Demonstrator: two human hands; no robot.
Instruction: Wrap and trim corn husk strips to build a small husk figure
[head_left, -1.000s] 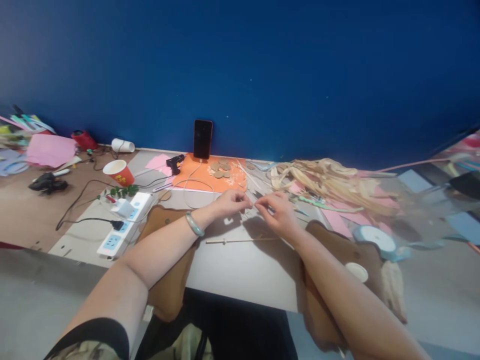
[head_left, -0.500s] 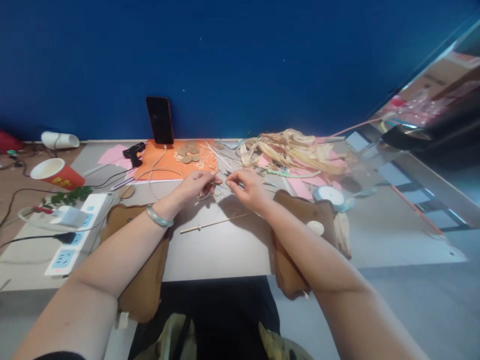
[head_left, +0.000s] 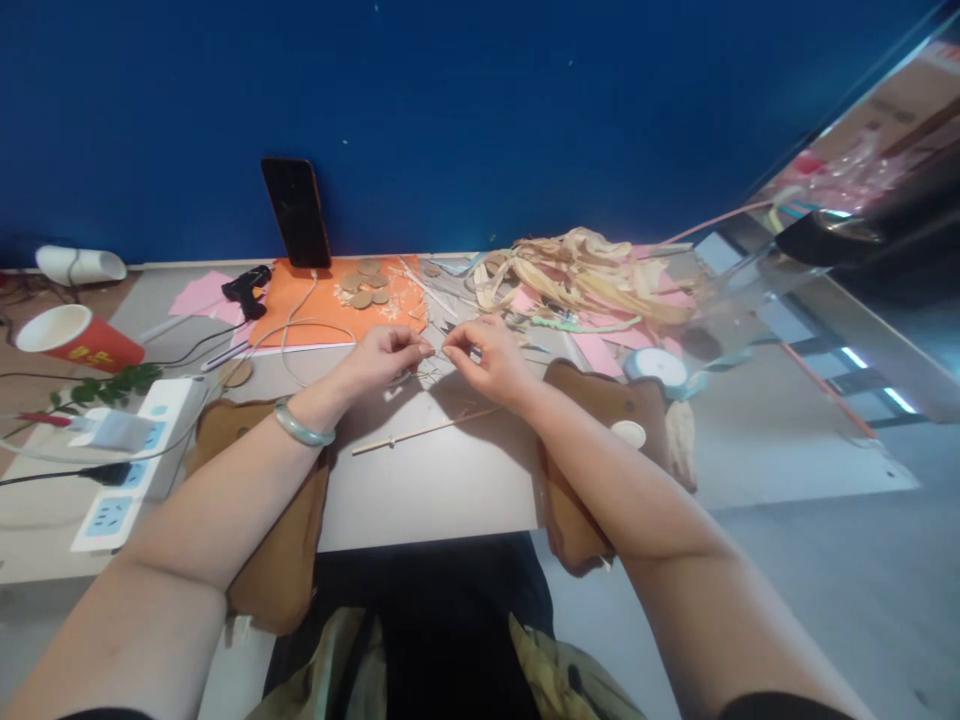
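My left hand [head_left: 391,355], with a pale bangle [head_left: 304,425] at its wrist, is closed in a pinch beside the middle of the table. Close to it, fingertips almost meeting, my right hand [head_left: 491,360] is pinched too. What lies between the fingers is too small and blurred to name. Thin pale strands [head_left: 426,376] show just under the hands. In front of them a slim wooden stick [head_left: 412,436] with a small knob on it lies on the white tabletop [head_left: 427,500]. Brown cushions, one left [head_left: 259,530] and one right [head_left: 577,480], lie beneath my forearms.
An orange sheet [head_left: 292,300] bears several round wooden discs [head_left: 367,297]. Behind it a phone [head_left: 296,213] leans on the blue wall. A power strip [head_left: 124,490], a paper cup [head_left: 86,340] and a black glue gun [head_left: 246,290] stand left. Pale ribbon strips [head_left: 585,270] and a white spool [head_left: 655,369] lie right.
The view has shifted slightly, so the table things sit a little higher and further left. My left fingers have drawn together into a tighter pinch, while the right hand keeps its pinch.
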